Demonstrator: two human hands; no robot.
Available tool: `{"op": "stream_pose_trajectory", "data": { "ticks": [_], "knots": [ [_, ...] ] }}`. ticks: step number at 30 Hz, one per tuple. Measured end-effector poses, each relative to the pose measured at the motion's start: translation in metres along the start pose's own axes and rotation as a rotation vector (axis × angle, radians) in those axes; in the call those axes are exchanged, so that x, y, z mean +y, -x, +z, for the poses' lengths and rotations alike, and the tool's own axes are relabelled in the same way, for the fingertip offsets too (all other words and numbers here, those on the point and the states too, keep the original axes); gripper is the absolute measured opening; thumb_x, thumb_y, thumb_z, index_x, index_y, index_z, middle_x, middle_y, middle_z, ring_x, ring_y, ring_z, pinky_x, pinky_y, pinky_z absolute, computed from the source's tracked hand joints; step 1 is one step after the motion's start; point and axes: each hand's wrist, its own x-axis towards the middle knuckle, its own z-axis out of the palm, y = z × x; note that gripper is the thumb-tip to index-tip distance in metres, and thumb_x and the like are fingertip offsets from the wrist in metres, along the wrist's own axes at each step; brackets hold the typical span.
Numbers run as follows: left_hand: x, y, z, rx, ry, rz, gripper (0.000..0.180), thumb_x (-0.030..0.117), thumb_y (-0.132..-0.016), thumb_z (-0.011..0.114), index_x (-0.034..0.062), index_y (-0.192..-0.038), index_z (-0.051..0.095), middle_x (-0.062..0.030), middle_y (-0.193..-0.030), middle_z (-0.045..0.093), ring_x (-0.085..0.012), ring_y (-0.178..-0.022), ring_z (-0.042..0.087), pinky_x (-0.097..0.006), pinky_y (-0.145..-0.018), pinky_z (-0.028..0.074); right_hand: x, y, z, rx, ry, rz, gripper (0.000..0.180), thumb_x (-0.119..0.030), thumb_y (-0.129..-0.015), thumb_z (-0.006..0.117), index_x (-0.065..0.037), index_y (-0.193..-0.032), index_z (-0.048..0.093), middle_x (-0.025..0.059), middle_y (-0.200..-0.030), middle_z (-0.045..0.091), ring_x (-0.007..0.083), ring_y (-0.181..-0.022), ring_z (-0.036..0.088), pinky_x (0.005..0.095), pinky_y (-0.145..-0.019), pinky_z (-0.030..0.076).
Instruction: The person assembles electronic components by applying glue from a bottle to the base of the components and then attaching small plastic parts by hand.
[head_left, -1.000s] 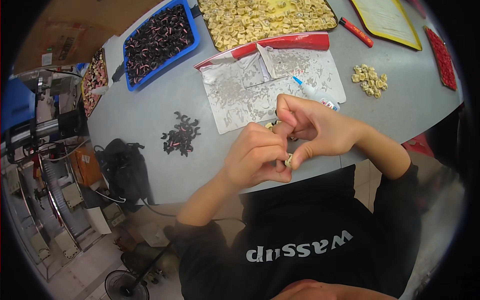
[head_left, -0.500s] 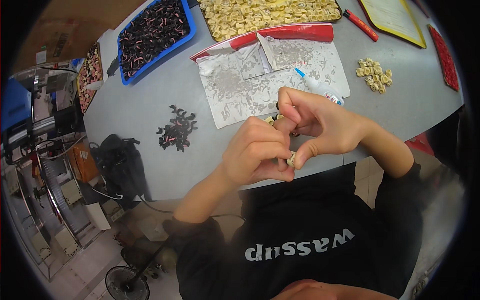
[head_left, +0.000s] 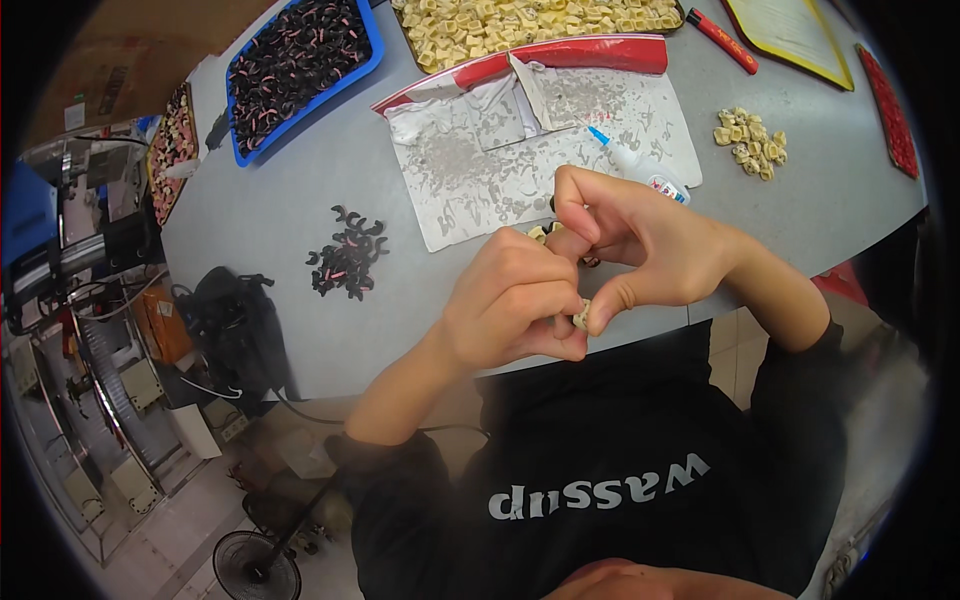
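Note:
My left hand [head_left: 510, 295] is closed, its fingertips gripping a small cream ring-like piece [head_left: 581, 318]. Against that same piece presses the thumb of my right hand [head_left: 655, 240], whose other fingers are curled in close to the left fingertips. Just behind the fingers, more cream and black bits [head_left: 540, 233] show partly; the hands hide the rest of them. Beyond the right hand a white squeeze bottle with a blue tip [head_left: 650, 178] lies on a stained white board [head_left: 440, 205] with a red far edge.
Left of the hands is a loose pile of black curved pieces [head_left: 347, 255]. A blue tray [head_left: 378, 40] of similar pieces stands behind it. Cream pieces fill a far tray [head_left: 530, 30] and form a small pile [head_left: 750, 143] at right, near a red marker [head_left: 722, 40].
The view has shifted slightly, so the table things sit a little higher and further left. My hands keep nearly the same pose, with the cream piece still between them.

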Motion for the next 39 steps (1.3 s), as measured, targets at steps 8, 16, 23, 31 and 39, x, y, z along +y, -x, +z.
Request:
{"op": "stream_pose_trajectory", "data": {
  "ticks": [8, 16, 23, 31, 39],
  "knots": [
    [-0.01, -0.002, 0.002, 0.23, 0.208, -0.245, 0.035, -0.001, -0.061, 0.073, 0.0037, -0.091, 0.056, -0.0063, -0.088, 0.055, -0.0151, -0.078, 0.051, -0.027, -0.07, 0.043, -0.007, -0.003, 0.005, 0.154, -0.038, -0.053, 0.028, -0.011, -0.088, 0.065, -0.004, -0.104, 0.042, 0.0068, -0.077, 0.064, 0.0116, -0.083, 0.062, 0.0233, -0.071, 0.045],
    [-0.011, 0.0, 0.002, 0.195, 0.379, -0.305, 0.031, 0.002, -0.07, 0.072, 0.0021, -0.095, 0.054, -0.0083, -0.094, 0.053, -0.0155, -0.085, 0.05, -0.027, -0.076, 0.042, -0.001, -0.001, 0.001, 0.308, 0.504, -0.415, 0.024, -0.013, -0.087, 0.065, -0.004, -0.104, 0.052, 0.0034, -0.074, 0.061, 0.0083, -0.063, 0.057, 0.0222, -0.057, 0.041],
    [-0.012, 0.0, -0.001, 0.117, 0.428, -0.317, 0.032, 0.006, -0.074, 0.072, 0.0, -0.1, 0.054, -0.0103, -0.098, 0.053, -0.0163, -0.089, 0.051, -0.029, -0.08, 0.042, -0.011, 0.0, 0.001, 0.189, 0.977, -0.602, 0.028, -0.008, -0.073, 0.073, -0.004, -0.1, 0.065, 0.0038, -0.075, 0.061, 0.0162, -0.061, 0.054, 0.0274, -0.056, 0.042],
    [-0.013, -0.001, 0.0, 0.237, 0.803, -0.389, 0.028, -0.003, -0.074, 0.074, -0.0046, -0.099, 0.061, -0.012, -0.097, 0.055, -0.0175, -0.086, 0.056, -0.029, -0.075, 0.048, -0.003, -0.007, 0.003, 0.266, 0.959, -0.774, 0.035, 0.0, -0.066, 0.074, -0.004, -0.099, 0.065, 0.0055, -0.078, 0.06, 0.0202, -0.066, 0.054, 0.0293, -0.057, 0.042],
    [-0.01, 0.0, -0.007, 0.227, 0.716, -0.378, 0.029, -0.002, -0.068, 0.079, -0.0036, -0.094, 0.065, -0.0117, -0.094, 0.059, -0.0157, -0.079, 0.057, -0.026, -0.07, 0.048, 0.008, -0.008, 0.005, 0.302, 0.869, -0.808, 0.039, 0.004, -0.063, 0.075, -0.001, -0.101, 0.064, 0.0083, -0.08, 0.061, 0.0194, -0.065, 0.058, 0.0269, -0.054, 0.044]
  ]
}}
